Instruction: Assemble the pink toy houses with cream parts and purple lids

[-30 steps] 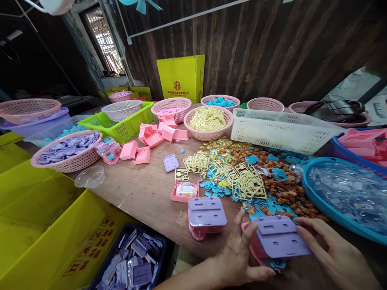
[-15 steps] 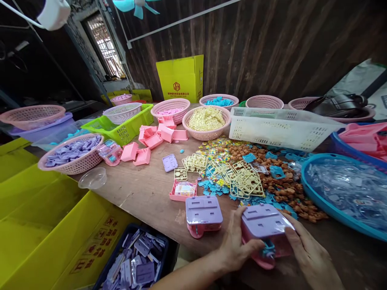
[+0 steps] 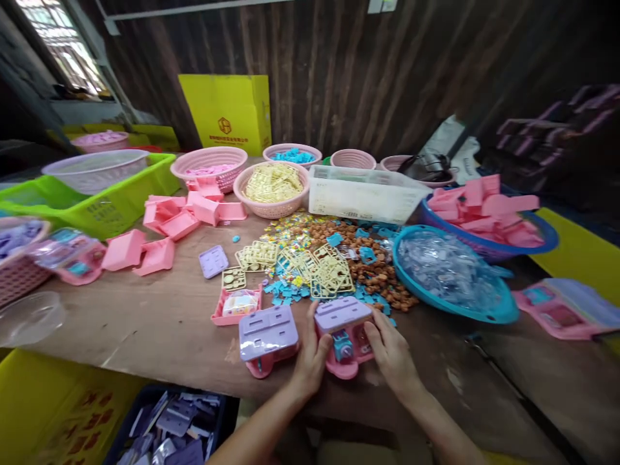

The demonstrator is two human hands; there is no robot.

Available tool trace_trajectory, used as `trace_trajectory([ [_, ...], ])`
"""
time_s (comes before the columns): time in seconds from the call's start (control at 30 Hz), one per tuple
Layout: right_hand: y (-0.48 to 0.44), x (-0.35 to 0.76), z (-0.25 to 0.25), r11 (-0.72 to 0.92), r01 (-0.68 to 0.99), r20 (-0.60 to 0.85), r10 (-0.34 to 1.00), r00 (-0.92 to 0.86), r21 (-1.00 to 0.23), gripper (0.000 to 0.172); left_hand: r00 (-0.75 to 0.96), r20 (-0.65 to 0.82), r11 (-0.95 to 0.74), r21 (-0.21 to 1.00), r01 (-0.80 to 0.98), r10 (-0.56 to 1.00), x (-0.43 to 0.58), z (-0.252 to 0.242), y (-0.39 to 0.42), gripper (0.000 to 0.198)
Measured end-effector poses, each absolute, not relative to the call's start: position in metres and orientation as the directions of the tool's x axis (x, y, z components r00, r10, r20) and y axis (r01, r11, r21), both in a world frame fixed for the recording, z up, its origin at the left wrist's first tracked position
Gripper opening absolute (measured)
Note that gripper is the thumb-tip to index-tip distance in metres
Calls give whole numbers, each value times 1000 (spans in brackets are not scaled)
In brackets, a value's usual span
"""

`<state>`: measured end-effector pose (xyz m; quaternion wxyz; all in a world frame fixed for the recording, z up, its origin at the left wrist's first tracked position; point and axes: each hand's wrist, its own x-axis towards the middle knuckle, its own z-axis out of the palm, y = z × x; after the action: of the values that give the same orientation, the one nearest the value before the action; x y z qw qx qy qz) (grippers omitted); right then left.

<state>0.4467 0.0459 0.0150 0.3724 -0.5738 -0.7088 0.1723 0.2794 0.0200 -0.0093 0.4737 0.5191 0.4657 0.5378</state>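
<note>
A pink toy house (image 3: 358,343) with a purple roof stands between my two hands near the table's front edge. My left hand (image 3: 311,358) grips its left side, with the thumb at the front. On the other side my right hand (image 3: 393,354) closes round the right wall and roof corner. A blue-teal piece shows inside the house's open-looking front. Just left of my left hand sits a second purple-roofed toy house (image 3: 269,336). Behind that one lies a pink tray (image 3: 236,318) with a wrapped packet in it.
Cream part frames (image 3: 332,271), brown pieces (image 3: 380,274) and blue bits lie heaped behind the hands. A blue basin (image 3: 504,303) of clear packets stands right, near another toy house (image 3: 569,310). Pink boxes (image 3: 179,226) lie left. A black rod (image 3: 523,400) crosses the right front.
The view has swung to the right, bringing in the toy house at the far right. The held house has turned and tipped so its front shows more; both hands stay on it.
</note>
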Motion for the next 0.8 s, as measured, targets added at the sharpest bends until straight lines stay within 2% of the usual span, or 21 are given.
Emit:
trace_trajectory([
  [0.13, 43, 443, 16, 294, 678, 346, 936, -63, -674, 44, 25, 108, -106, 993, -48, 994, 278, -8, 20, 76],
  [0.43, 30, 435, 22, 294, 705, 393, 919, -24, -645, 43, 42, 203, -207, 970, 131, 978, 272, -20, 24, 104],
  [0.63, 24, 431, 17, 266, 716, 399, 917, 20, -646, 43, 42, 194, -198, 960, 199, 980, 272, -11, 20, 94],
  [0.8, 17, 427, 15, 282, 704, 403, 915, 7, -651, 42, 0, 167, -165, 976, 139, 986, 271, -2, 18, 79],
])
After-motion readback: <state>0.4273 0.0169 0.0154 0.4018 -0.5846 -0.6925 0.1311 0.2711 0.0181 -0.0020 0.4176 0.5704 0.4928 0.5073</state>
